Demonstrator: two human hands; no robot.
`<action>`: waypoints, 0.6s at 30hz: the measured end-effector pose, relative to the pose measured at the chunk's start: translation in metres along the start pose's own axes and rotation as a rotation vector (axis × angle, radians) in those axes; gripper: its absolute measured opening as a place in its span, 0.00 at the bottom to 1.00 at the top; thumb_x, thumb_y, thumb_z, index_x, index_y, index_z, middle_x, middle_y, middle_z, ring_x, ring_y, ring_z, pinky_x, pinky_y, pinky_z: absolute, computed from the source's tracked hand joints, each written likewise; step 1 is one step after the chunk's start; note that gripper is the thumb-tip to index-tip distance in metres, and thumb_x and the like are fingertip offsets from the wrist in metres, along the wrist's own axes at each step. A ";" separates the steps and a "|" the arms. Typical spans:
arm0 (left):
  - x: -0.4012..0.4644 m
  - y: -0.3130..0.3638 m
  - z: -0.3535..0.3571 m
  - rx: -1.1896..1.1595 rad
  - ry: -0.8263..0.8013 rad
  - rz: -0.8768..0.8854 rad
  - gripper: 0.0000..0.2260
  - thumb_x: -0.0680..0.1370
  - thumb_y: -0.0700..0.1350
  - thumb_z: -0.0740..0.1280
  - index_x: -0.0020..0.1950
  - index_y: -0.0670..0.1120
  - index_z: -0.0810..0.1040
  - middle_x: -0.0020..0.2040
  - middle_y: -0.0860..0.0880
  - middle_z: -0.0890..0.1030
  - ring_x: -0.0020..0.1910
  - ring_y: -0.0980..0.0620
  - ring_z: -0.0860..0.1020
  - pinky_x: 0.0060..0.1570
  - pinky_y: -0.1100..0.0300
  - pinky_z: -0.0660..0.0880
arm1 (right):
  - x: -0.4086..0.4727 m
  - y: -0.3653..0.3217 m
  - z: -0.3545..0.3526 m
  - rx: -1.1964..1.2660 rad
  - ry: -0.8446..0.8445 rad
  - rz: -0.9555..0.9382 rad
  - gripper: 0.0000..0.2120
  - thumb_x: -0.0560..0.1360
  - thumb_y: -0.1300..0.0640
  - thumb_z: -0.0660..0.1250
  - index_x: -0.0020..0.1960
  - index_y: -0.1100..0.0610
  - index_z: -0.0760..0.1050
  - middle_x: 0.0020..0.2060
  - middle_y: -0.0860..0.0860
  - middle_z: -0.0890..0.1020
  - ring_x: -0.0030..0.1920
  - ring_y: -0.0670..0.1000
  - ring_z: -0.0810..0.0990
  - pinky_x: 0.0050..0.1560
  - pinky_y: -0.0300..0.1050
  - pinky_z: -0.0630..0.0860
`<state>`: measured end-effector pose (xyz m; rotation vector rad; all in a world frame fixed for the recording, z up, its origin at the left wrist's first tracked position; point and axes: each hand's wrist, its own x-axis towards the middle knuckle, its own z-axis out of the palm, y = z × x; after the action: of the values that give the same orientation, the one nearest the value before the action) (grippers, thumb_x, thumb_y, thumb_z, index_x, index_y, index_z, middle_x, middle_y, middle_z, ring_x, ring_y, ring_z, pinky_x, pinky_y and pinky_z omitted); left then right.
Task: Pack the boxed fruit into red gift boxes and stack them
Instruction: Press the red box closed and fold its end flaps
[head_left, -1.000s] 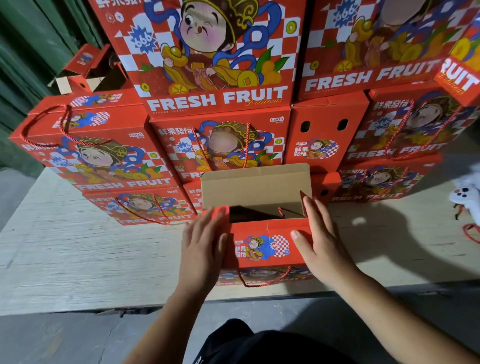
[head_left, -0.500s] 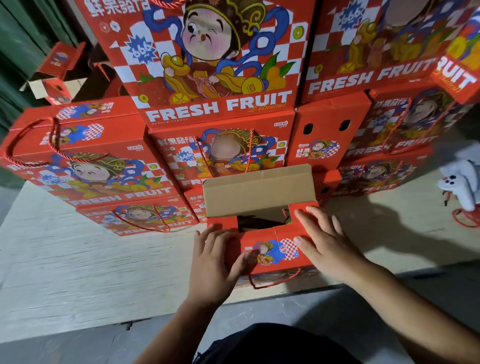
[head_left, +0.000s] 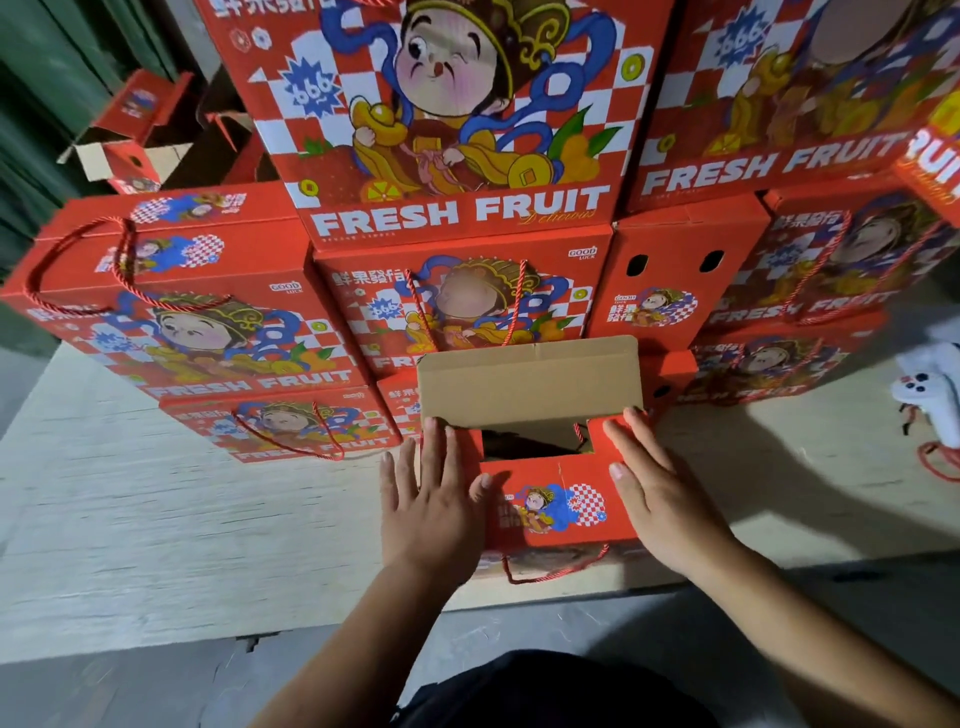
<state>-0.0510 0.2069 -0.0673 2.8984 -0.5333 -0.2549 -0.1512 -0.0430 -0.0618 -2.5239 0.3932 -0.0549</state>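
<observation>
Closing the gift box on the table

My left hand (head_left: 431, 499) and right hand (head_left: 657, 493) press its side flaps flat-fingered, gripping nothing; next I fold the brown lid (head_left: 530, 382) down over the gift box (head_left: 556, 512).

Light is dim and warm, falling from the upper left: hard shadows stretch rightward across the bench (head_left: 156, 519). Wide-angle distortion bows the stacked boxes (head_left: 457, 156) at the edges. The far-right side blurs, and the left background sinks into darkness.
</observation>
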 end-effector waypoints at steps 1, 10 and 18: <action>0.000 0.004 -0.001 -0.087 0.034 -0.073 0.41 0.79 0.72 0.37 0.87 0.50 0.42 0.87 0.46 0.42 0.84 0.39 0.48 0.82 0.43 0.42 | 0.000 0.001 0.001 0.109 0.061 0.021 0.28 0.83 0.44 0.56 0.81 0.51 0.61 0.82 0.46 0.56 0.79 0.51 0.61 0.74 0.47 0.64; 0.015 -0.010 0.001 -1.182 -0.079 -0.498 0.62 0.64 0.57 0.80 0.84 0.61 0.37 0.68 0.43 0.79 0.67 0.39 0.78 0.70 0.38 0.74 | 0.042 0.016 -0.020 0.695 -0.179 0.204 0.56 0.74 0.64 0.78 0.83 0.40 0.41 0.81 0.45 0.59 0.77 0.51 0.66 0.75 0.61 0.67; -0.004 0.000 0.017 -1.042 0.349 -0.219 0.53 0.71 0.53 0.82 0.84 0.63 0.48 0.71 0.66 0.66 0.74 0.54 0.69 0.74 0.43 0.70 | 0.030 0.018 -0.030 0.703 -0.165 0.096 0.29 0.66 0.39 0.79 0.60 0.41 0.70 0.55 0.45 0.83 0.57 0.45 0.82 0.56 0.45 0.79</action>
<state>-0.0581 0.2062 -0.0830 1.9026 0.0156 -0.0217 -0.1312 -0.0818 -0.0485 -1.8002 0.3506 0.0467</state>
